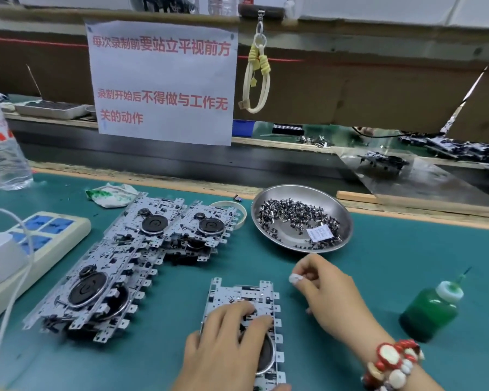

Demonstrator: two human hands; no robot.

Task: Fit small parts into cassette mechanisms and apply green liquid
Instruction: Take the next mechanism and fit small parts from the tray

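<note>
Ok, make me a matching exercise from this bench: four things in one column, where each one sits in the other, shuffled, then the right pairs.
Things
1. dish
2. green bottle
3. power strip
4. mechanism

Places
A. far left of the mat, a white plug in it
B. under the left hand, near the front edge
C. behind the right hand, full of small parts
D. right of the right hand, on the mat

Pairs: 1-C, 2-D, 3-A, 4-B
</note>
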